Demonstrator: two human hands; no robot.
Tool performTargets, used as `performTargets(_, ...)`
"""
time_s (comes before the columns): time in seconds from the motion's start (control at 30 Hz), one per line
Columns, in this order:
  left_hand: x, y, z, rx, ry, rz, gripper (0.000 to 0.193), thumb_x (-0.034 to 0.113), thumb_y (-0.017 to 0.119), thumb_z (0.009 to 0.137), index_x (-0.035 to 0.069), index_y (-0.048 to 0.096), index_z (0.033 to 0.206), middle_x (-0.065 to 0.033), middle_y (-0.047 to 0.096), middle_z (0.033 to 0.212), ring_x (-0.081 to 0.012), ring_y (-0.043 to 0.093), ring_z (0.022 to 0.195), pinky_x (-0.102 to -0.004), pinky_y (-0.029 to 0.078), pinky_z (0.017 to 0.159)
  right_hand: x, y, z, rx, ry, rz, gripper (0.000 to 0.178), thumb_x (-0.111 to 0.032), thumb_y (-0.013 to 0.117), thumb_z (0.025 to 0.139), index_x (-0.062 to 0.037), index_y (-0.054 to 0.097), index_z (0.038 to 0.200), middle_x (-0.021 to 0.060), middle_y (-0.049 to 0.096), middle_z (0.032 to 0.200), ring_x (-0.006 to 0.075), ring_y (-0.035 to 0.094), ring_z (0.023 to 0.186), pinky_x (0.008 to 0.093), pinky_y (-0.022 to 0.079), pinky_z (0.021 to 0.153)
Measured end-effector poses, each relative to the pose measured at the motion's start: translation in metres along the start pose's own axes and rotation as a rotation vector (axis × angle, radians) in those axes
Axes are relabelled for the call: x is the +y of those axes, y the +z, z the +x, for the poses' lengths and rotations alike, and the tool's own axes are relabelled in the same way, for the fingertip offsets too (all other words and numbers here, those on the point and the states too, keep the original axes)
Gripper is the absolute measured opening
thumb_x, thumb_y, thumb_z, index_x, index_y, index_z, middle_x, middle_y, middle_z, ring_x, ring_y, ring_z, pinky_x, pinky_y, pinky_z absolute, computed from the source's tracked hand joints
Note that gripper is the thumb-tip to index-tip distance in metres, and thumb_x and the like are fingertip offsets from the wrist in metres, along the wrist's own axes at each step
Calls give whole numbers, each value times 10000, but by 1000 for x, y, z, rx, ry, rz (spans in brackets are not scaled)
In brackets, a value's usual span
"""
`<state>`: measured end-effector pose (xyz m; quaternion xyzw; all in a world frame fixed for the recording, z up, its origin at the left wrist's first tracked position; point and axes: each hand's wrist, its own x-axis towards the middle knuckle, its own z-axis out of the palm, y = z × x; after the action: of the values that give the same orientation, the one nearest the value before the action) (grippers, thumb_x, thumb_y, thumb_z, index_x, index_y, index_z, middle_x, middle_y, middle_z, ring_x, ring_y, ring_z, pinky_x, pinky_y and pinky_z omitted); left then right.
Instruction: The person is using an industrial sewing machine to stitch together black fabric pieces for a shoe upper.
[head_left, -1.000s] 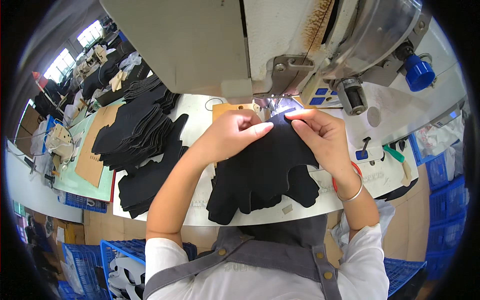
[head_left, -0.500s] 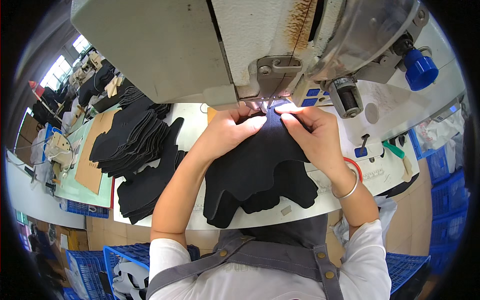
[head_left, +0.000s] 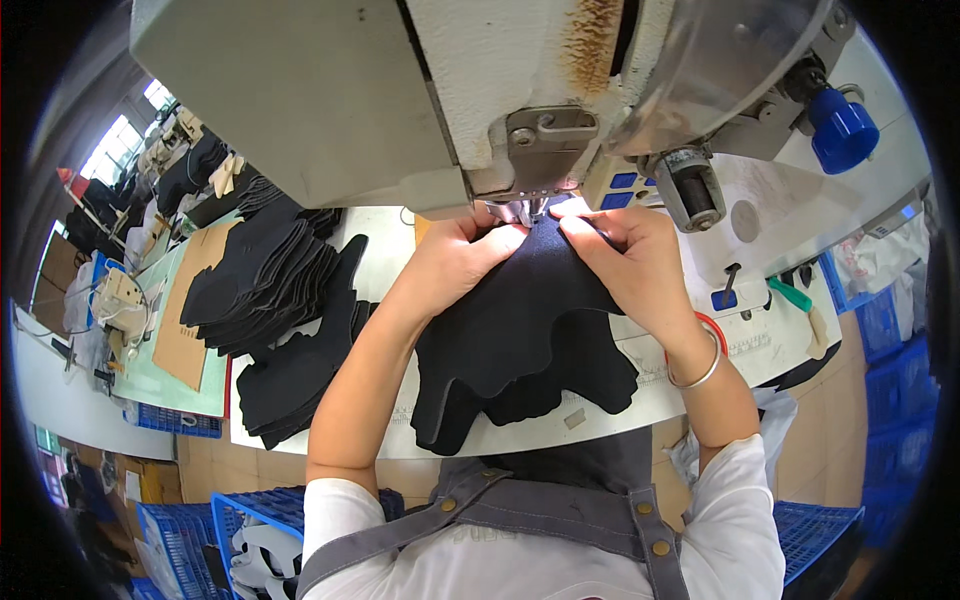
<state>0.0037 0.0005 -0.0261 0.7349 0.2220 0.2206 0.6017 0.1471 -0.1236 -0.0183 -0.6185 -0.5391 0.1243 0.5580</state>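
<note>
Black fabric pieces (head_left: 500, 335), curved in outline and layered, lie on the white table below a sewing machine (head_left: 540, 155). Their far edge reaches under the lit presser foot (head_left: 532, 212). My left hand (head_left: 455, 260) pinches that edge just left of the foot, thumb on top. On the other side my right hand (head_left: 635, 262) grips the fabric between thumb and fingers, close to the foot. Some fingertips of both hands are hidden by the fabric and the machine head. A silvery bangle (head_left: 700, 365) circles my right wrist.
Stacked black fabric pieces (head_left: 265, 285) stand to the left, beside brown cardboard (head_left: 195, 300). A green-handled tool (head_left: 790, 293) lies at the right. Blue crates (head_left: 895, 400) line the far right; another crate (head_left: 180, 545) stands on the floor at lower left.
My right thumb has shifted slightly at the fabric's edge beside the foot. The fabric there looks a little more gathered. Both hands keep their grip; the whole view has shifted slightly.
</note>
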Motion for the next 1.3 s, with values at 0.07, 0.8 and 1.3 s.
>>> performTargets(0.07, -2, 0, 0, 24, -24, -14, 233, 221, 575, 783, 3, 608, 859, 1, 571, 767, -62, 503, 701, -212, 418, 636, 3, -1, 0, 13, -16, 38, 137, -103, 601, 769, 14, 625, 835, 67, 555, 583, 73, 453, 543, 238, 368, 500)
performTargets(0.8, -1, -19, -12, -193, -166, -170, 528, 213, 627, 674, -37, 492, 1119, -77, 574, 996, -127, 547, 866, -245, 416, 803, 5, -16, -22, 216, -448, -489, 289, -40, 650, 662, -36, 575, 941, 147, 482, 993, 314, 480, 917, 365, 396, 779)
performTargets(1.3, 2, 29, -26, 104, 5, -447, 253, 186, 533, 820, 1, 520, 993, -42, 585, 859, -83, 549, 720, -222, 452, 673, -21, -7, -95, -237, 25, 188, 532, -25, 595, 746, -29, 399, 1241, 96, 519, 718, 181, 517, 595, 267, 435, 605)
